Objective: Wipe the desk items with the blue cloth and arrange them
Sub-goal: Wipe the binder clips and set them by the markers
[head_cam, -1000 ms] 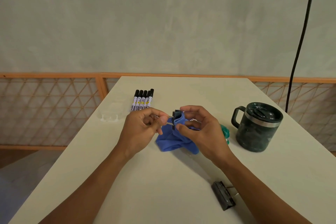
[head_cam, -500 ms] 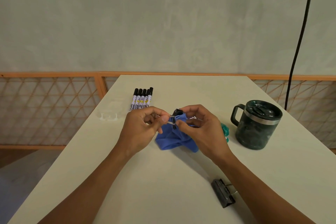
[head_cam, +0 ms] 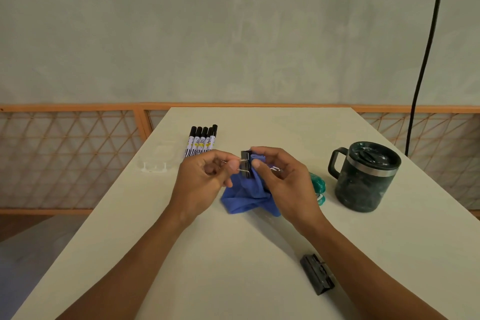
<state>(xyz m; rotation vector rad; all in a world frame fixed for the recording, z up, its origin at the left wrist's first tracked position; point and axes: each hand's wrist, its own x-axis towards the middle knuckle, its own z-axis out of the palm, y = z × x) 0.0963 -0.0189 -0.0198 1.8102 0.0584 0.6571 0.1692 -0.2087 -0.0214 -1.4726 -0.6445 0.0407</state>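
Starting at the left edge of the desk, a clear plastic piece is lying just beside a row of five markers, which are touching side by side with their long axes running near to far. Just to the right of them, the left hand is hovering above the desk, its thumb and forefinger pinching the wire handles of a black binder clip. The other fingers are curling loosely into the palm.

The clip is standing between the two hands, with its handles pointing left and its black body facing right. Its long axis is running roughly near to far. The blue cloth is draping down from the clip's right side to the desk below. The right hand is gripping the upper fold of the cloth, with its thumb pressing the fabric against the clip's body.

The wipe seems to turn on this: the right hand is nearer the body and is probably rubbing along that axis while the left hand is steadying the clip.

Further right, a teal object is peeking out beside the right hand, and a dark lidded mug is standing with its handle pointing left. A second binder clip is lying near the right forearm, probably waiting for its wipe.
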